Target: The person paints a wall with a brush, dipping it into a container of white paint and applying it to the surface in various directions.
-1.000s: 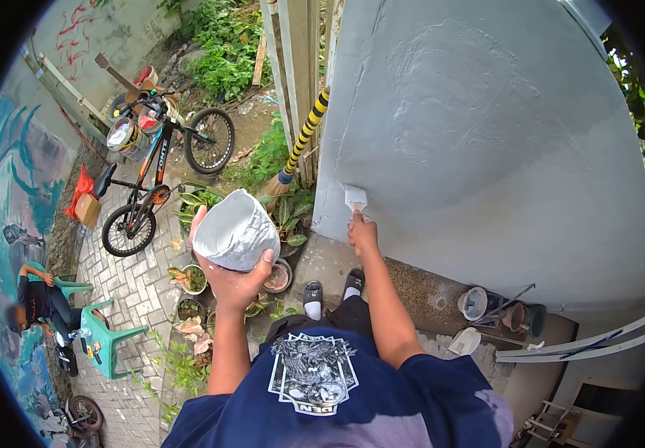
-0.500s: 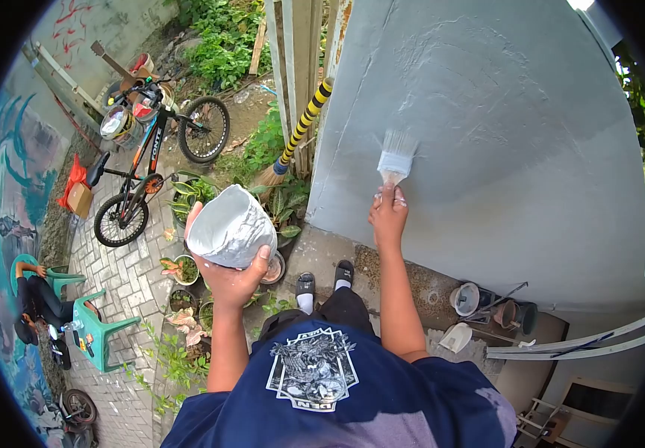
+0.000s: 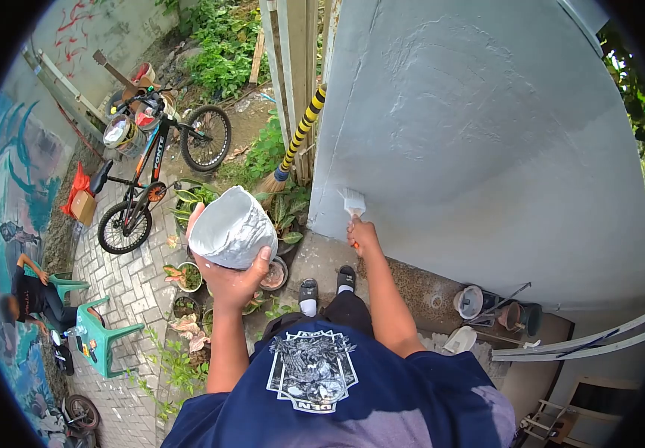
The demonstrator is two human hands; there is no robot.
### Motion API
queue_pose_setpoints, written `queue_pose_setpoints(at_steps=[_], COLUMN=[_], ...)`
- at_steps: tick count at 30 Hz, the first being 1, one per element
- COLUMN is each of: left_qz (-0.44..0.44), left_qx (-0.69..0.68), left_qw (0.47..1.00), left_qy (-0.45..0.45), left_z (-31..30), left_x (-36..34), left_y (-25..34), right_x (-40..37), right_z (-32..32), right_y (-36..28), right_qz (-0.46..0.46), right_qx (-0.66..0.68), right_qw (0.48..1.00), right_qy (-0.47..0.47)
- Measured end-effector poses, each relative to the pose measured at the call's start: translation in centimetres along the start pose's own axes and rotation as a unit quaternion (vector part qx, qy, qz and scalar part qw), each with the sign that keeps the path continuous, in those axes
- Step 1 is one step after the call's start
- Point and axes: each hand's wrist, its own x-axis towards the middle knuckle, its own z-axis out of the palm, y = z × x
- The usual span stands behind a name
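My left hand (image 3: 234,282) is closed around a paint-smeared, whitish-grey pot (image 3: 234,233), held tilted in front of my body. Its inside is coated pale; how much paint it holds cannot be made out. In my right hand (image 3: 364,237) is a paintbrush (image 3: 353,201), gripped by its handle, with an orange part showing below the fingers. The white bristles touch the grey wall (image 3: 472,149) low down near its left edge. Wet-looking, darker grey patches and rough streaks show on the wall's surface.
Potted plants (image 3: 187,276) stand left of my feet, with a striped-handle broom (image 3: 301,138) against the post. A bicycle (image 3: 154,160) and a green table (image 3: 102,340) are further left, where a person (image 3: 35,295) sits. Buckets (image 3: 469,302) line the wall's base at right.
My right hand has moved the paintbrush down and to the left along the wall. The left hand keeps hold of the pot in nearly the same spot. The seated person has shifted posture.
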Motion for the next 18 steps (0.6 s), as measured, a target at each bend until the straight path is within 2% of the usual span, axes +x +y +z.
queue_pose_setpoints(at_steps=[1,3,4,6,7,9,10,12,15,18], left_qz=[0.000,0.021,0.022,0.022,0.024,0.032,0.030,0.032,0.037,0.020], left_qx=[-0.001,0.038,0.036,0.009,0.007,0.019,0.019,0.005,-0.018,-0.027], left_qw=[1.000,0.999,0.999,1.000,1.000,0.999,0.999,0.999,0.999,0.999], left_qy=[0.000,-0.003,-0.005,-0.003,-0.002,0.000,-0.002,-0.006,-0.003,0.000], left_z=[0.0,-0.1,0.0,0.3,0.6,0.6,0.8,1.1,1.5,1.7], left_x=[0.0,0.2,0.3,0.7,0.8,0.8,0.8,1.1,1.1,1.2], left_y=[0.0,-0.1,-0.1,-0.1,-0.2,-0.2,-0.2,-0.1,-0.2,0.0], right_x=[-2.1,-8.0,-10.7,-15.3,-17.2,-20.1,-20.3,-20.0,-16.0,-9.1], right_z=[0.4,1.6,1.9,2.5,2.7,2.8,2.6,2.4,3.0,3.4], right_y=[-2.1,-7.1,-8.5,-11.2,-12.6,-14.7,-15.7,-18.3,-16.6,-10.6], right_qz=[-0.001,-0.155,-0.157,-0.275,-0.278,-0.428,-0.427,-0.503,-0.463,-0.408], right_qx=[0.000,0.008,0.010,0.025,0.024,0.075,0.076,0.106,0.085,0.016], right_qw=[1.000,0.988,0.988,0.961,0.960,0.901,0.901,0.857,0.882,0.911], right_qy=[0.001,0.009,0.010,0.005,0.005,0.001,0.003,-0.014,0.020,0.049])
